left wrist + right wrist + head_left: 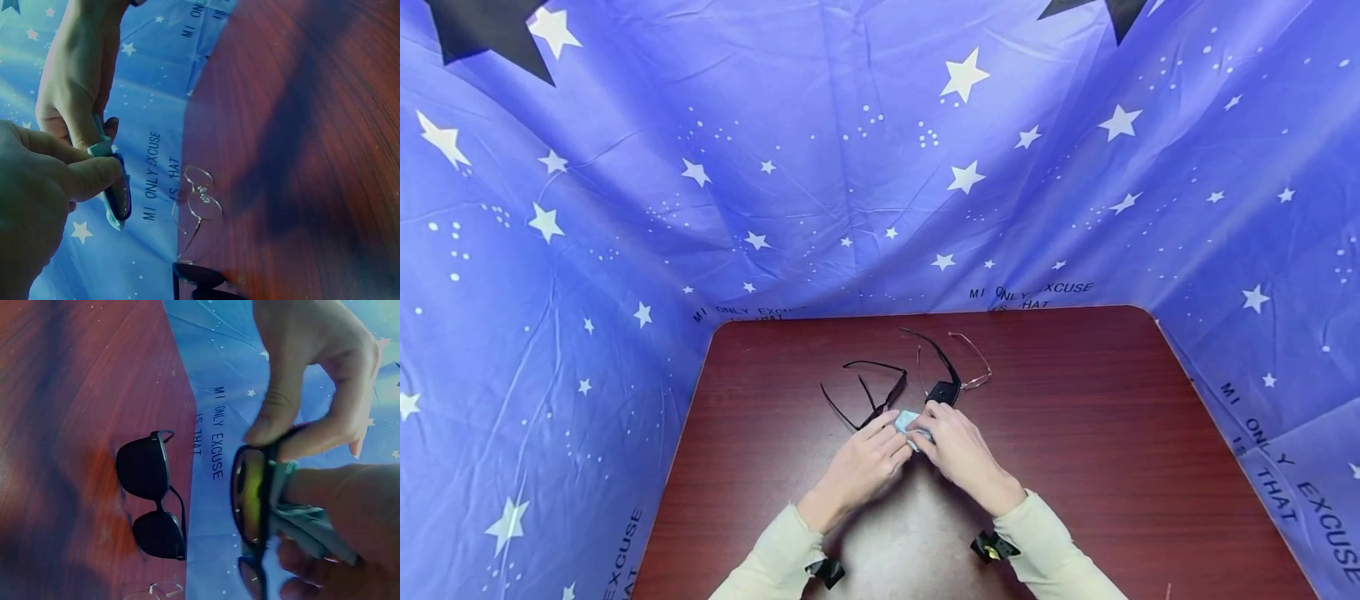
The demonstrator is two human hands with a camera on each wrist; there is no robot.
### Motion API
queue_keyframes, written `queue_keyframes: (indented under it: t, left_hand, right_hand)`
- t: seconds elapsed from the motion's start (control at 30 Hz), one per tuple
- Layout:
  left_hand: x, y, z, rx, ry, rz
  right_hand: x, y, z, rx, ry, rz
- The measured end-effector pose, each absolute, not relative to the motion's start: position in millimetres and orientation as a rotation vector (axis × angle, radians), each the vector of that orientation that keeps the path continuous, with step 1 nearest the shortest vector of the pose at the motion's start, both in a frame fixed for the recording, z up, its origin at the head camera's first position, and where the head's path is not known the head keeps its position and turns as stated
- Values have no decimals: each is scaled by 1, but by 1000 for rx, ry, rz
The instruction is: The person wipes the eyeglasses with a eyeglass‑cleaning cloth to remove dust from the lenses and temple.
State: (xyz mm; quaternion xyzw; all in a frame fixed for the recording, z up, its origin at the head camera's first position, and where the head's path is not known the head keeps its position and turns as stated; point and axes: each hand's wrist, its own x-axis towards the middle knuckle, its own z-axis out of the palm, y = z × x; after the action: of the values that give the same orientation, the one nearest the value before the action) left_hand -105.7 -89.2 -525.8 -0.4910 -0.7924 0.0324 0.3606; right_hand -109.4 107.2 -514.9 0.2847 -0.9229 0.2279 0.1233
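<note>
Near the middle of the table both hands work on black-framed glasses [265,506], whose dark arm points away in the head view. My left hand [867,457] pinches one end of the frame between thumb and fingers. With a light blue-green cloth [312,534] bunched in its fingers, my right hand [961,443] grips the glasses; the cloth lies against the back of a lens. That lens shows a yellowish tint in the right wrist view. Some of the cloth and the fingertips under it are hidden.
Black sunglasses [142,469] lie with arms unfolded just beyond the left hand. Thin wire-framed glasses [203,189] rest beyond the right hand. The brown wooden table [1097,433] is enclosed by a blue star-patterned cloth backdrop [850,200].
</note>
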Motion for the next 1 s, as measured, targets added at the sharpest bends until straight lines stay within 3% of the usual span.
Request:
queue_keyframes:
  t: [0.3,0.6,1.0]
  left_hand:
    - [-105,-93,-530,-1328,-2003,106]
    - [-101,-91,-535,-1330,-2003,102]
    - [-100,-96,-538,-1323,-2022,48]
  right_hand:
    - [-112,110,-513,924,-2726,685]
    - [-117,115,-520,842,-2732,465]
    - [-107,106,-517,915,-2747,630]
